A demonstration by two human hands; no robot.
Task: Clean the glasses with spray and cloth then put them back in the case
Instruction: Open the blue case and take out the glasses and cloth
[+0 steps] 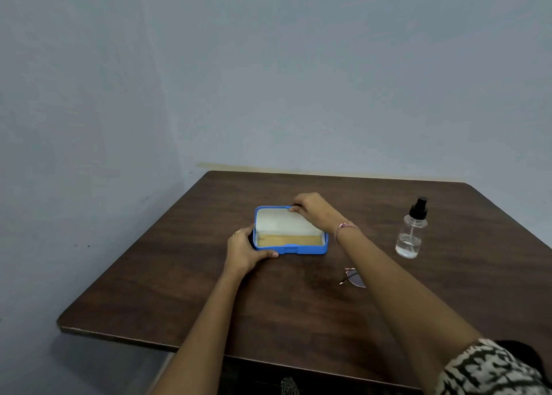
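Glasses (354,278) are lying on the counter (179,290); left hand (246,249) is gripping the case (291,249) to steady it, right hand (312,211) pinching its lid open.

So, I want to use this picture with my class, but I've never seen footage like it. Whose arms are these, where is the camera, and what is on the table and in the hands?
There is no machine here. A person wears a camera on the head, so it looks down along their own two bare arms.

On the brown table sits an open blue glasses case. The left hand steadies its left end, while the right hand pinches the top edge of the raised lid. A folded pair of glasses lies on the table nearer the person, partly hidden by the right forearm. A clear spray bottle stands upright at the right.
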